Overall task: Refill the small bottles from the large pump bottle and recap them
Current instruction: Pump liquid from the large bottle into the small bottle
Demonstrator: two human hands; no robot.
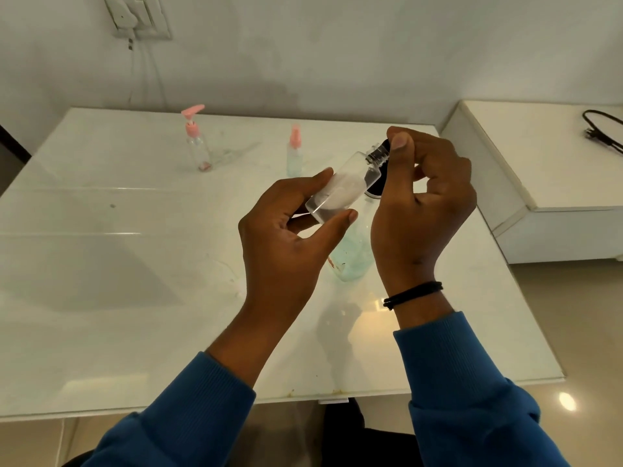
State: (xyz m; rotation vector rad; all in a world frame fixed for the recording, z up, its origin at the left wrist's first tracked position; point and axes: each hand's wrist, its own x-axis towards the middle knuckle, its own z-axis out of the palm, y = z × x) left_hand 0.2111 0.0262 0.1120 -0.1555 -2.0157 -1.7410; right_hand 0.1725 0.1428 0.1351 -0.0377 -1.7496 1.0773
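My left hand (286,230) holds a small clear bottle (340,187) tilted, neck pointing up and to the right, with a white patch on its side. My right hand (421,197) pinches a black cap (384,144) right at the bottle's threaded neck (377,155); whether the cap touches the threads I cannot tell. Beneath my hands stands a larger clear bottle (354,254) with pale blue-green liquid, its dark top (374,190) mostly hidden. Farther back on the table stand a small clear bottle with a pink pump (197,143) and a small bottle with a pink spray cap (294,153).
The white glossy table (135,281) runs to a front edge near me and a right edge past my right wrist. A lower white unit (539,156) with a black cable (603,128) stands to the right. A wall socket (136,15) with a plug is above.
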